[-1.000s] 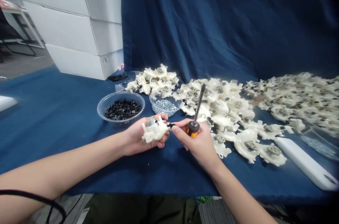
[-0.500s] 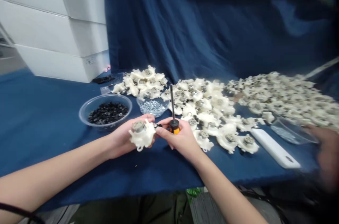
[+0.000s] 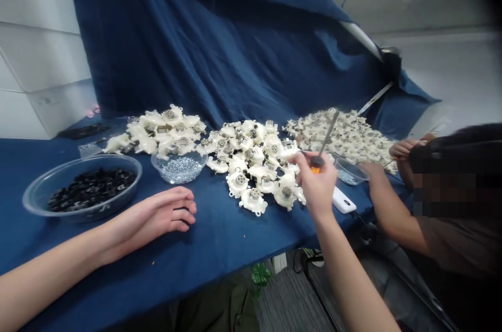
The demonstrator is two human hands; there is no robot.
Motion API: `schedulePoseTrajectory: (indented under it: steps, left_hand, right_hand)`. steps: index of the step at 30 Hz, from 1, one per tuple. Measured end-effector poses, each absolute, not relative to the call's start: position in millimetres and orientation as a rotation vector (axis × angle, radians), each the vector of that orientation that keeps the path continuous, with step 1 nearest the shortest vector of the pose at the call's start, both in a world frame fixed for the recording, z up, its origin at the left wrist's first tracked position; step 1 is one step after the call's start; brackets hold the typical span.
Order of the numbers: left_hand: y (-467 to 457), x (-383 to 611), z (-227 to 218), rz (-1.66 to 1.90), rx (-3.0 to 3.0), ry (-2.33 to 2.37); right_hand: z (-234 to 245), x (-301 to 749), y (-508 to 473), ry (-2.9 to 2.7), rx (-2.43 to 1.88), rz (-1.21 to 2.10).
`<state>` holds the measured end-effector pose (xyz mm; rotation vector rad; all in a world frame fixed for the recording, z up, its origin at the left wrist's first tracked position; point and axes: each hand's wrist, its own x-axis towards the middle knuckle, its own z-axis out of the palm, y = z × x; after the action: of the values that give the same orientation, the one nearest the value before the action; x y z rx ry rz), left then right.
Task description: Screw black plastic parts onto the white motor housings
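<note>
My left hand (image 3: 172, 214) is held over the blue cloth with its fingers loosely apart and nothing in it. My right hand (image 3: 318, 185) has its fingers wrapped around a screwdriver (image 3: 317, 163) with an orange and black handle, the shaft pointing up. Its fingertips are at the right side of the middle pile of cream plastic housings (image 3: 251, 157). One housing (image 3: 289, 149) is right at these fingertips; whether they grip it I cannot tell. In front of the left hand are a clear bowl of small screws (image 3: 180, 169) and a larger bowl of black parts (image 3: 92, 191).
More cream housings lie in a left pile (image 3: 157, 130) and a wide far-right pile (image 3: 337, 136). A white power bank-like block (image 3: 343, 200) and a clear tray (image 3: 350, 175) are beyond my right hand. A co-worker (image 3: 443, 206) sits at the right. White boxes (image 3: 43, 60) stand at left.
The cream housing has left my left hand, which is now empty and lies further left. My right hand has moved right to the pile with the screwdriver. The view has swung right, showing the co-worker.
</note>
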<state>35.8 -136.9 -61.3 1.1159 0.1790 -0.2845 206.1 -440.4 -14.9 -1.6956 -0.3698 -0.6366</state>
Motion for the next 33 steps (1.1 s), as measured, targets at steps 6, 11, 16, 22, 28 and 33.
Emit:
schedulePoseTrajectory:
  steps: [6, 11, 16, 22, 28, 33]
  left_hand:
    - [-136.1, 37.3, -62.3, -0.283, 1.103, 0.174]
    - [-137.7, 38.7, -59.6, -0.281, 1.092, 0.211]
    - [-138.3, 38.0, -58.1, -0.281, 1.088, 0.218]
    - [-138.7, 36.8, -56.8, -0.289, 1.103, 0.210]
    - [-136.5, 37.0, -61.5, -0.308, 1.118, 0.171]
    - [-137.1, 34.9, -61.8, -0.306, 1.136, 0.134]
  right_hand:
    - [-26.5, 259.1, -484.2, -0.177, -2.013, -0.726]
    - [-41.6, 275.1, -490.8, -0.141, -2.162, -0.719]
    - [-42.0, 280.8, -487.2, -0.177, -2.326, -0.708]
    - [-37.0, 277.2, -480.7, -0.230, -2.429, -0.642]
    - [-30.7, 268.2, -479.4, -0.244, -2.446, -0.572]
    - [-21.2, 252.8, -469.0, -0.223, -2.322, -0.635]
